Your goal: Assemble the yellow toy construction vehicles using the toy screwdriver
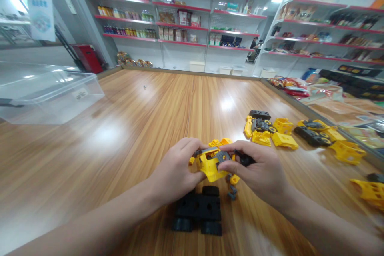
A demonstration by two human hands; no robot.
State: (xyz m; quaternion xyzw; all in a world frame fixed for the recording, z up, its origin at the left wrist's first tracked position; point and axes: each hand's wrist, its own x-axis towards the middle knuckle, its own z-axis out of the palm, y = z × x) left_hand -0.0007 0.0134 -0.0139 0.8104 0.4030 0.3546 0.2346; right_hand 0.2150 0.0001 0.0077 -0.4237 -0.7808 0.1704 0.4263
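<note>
Above the wooden table top (pixel 120 136), both hands hold a yellow plastic toy-truck cab (pixel 208 166) just in front of the person. Its long axis runs roughly across the view, tilted down toward the right. The left hand (pixel 175 170) wraps it from the left, fingers together and clamped over its top. The right hand (pixel 255 170) grips from the right, fingers together and pressing on a grey plastic piece (pixel 222 157) at the cab, with a black part (pixel 244 159) beneath them. Just below lies a black wheeled chassis (pixel 198 210), its long axis pointing away from the person. Loose yellow and black truck parts (pixel 285 132) lie to the right.
</note>
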